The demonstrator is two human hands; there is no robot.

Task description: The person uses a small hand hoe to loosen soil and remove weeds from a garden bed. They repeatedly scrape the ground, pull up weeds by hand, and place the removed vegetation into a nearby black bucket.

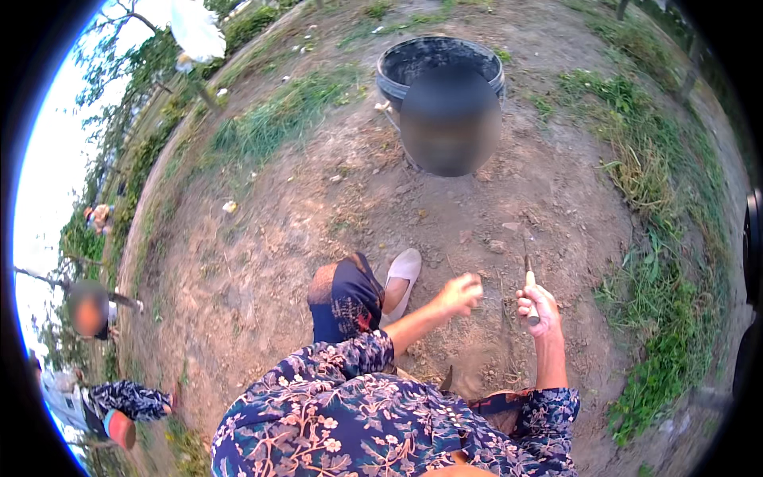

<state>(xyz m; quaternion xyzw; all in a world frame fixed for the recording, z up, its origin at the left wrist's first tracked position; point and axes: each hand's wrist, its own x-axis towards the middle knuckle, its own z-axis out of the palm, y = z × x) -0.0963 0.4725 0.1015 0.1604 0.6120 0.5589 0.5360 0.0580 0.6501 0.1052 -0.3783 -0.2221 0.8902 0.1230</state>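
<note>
My right hand [541, 310] grips the light wooden handle of a small hand hoe [529, 268]. Its thin dark shaft points away from me, and a small pale blade at the far end hangs over bare soil [441, 232]. To the left of it, my left hand [460, 295] hovers above the ground with loosely bent fingers, slightly blurred, and no object can be made out in it. Straight ahead stands a dark bucket [388, 89] with a rope tied at its left rim; a round blur covers much of its front.
Pulled weeds and grass [656, 262] run along the right side. A grass patch [280, 119] grows ahead on the left. My left shoe [404, 268] is planted near my left hand. Other people, one in patterned trousers [128, 398], are at the left edge near shrubs.
</note>
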